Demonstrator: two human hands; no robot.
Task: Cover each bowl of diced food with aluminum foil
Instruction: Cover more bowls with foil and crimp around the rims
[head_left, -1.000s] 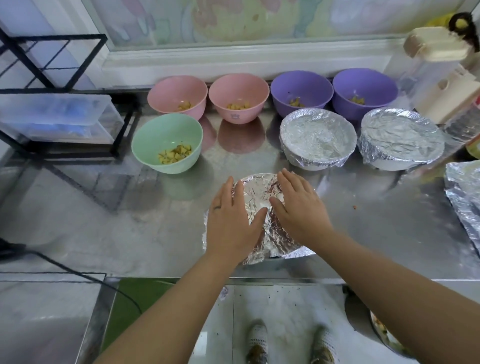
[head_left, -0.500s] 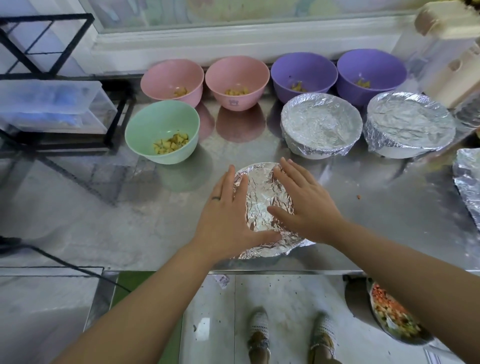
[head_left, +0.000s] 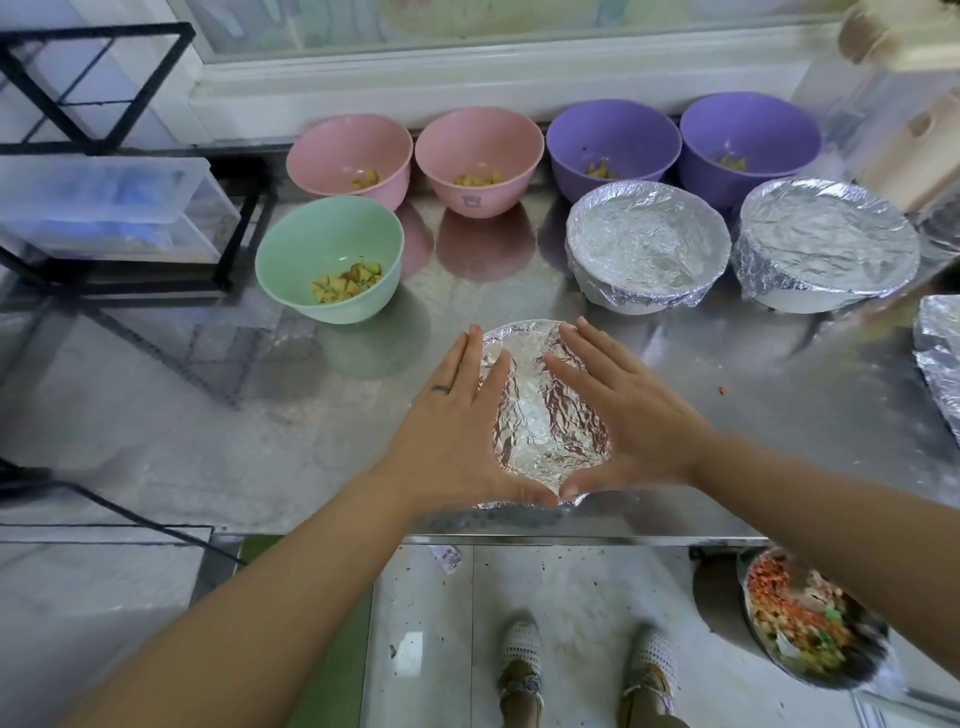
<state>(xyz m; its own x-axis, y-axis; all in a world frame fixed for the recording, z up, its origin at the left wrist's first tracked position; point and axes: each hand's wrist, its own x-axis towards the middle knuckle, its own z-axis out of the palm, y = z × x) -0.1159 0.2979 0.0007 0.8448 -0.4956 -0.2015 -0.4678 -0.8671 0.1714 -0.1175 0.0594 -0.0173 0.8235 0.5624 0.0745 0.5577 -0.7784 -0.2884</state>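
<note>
A foil-covered bowl (head_left: 540, 415) sits near the steel table's front edge. My left hand (head_left: 457, 426) presses flat on its left side and my right hand (head_left: 623, 415) on its right side, fingers straight, thumbs meeting at the near rim. Two more foil-covered bowls (head_left: 647, 244) (head_left: 828, 241) stand behind on the right. Uncovered with diced food: a green bowl (head_left: 330, 257), two pink bowls (head_left: 349, 153) (head_left: 479, 156) and two purple bowls (head_left: 613, 143) (head_left: 749, 140) along the back.
A loose foil sheet (head_left: 940, 364) lies at the right edge. A black wire rack with a clear plastic box (head_left: 109, 208) stands at the left. A metal bowl of mixed diced food (head_left: 810, 629) sits below the table on the right. A cable (head_left: 104, 509) runs at the lower left.
Both hands have slid apart from the top of the foil to the bowl's sides, thumbs now meeting at the near rim. The loose foil edges look flattened down.
</note>
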